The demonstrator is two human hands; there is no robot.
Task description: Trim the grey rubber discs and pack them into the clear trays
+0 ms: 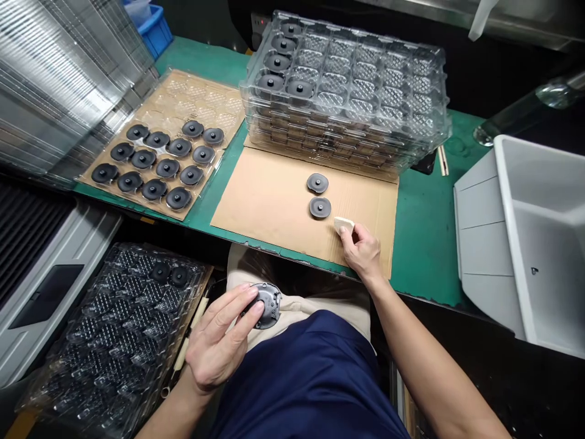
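Held over my lap, a dark grey round part shows its inner side with small posts, and my left hand grips it by the left side. My right hand pinches a small off-white pad above the cardboard sheet. Just left of the pad lies one dark round part, with another dark part behind it. Both lie flat on the cardboard with a small knob facing up.
A clear tray with several dark parts is at the left. Stacked clear trays stand at the back. A grey bin is at the right, another clear tray at lower left, a blue crate at the back left.
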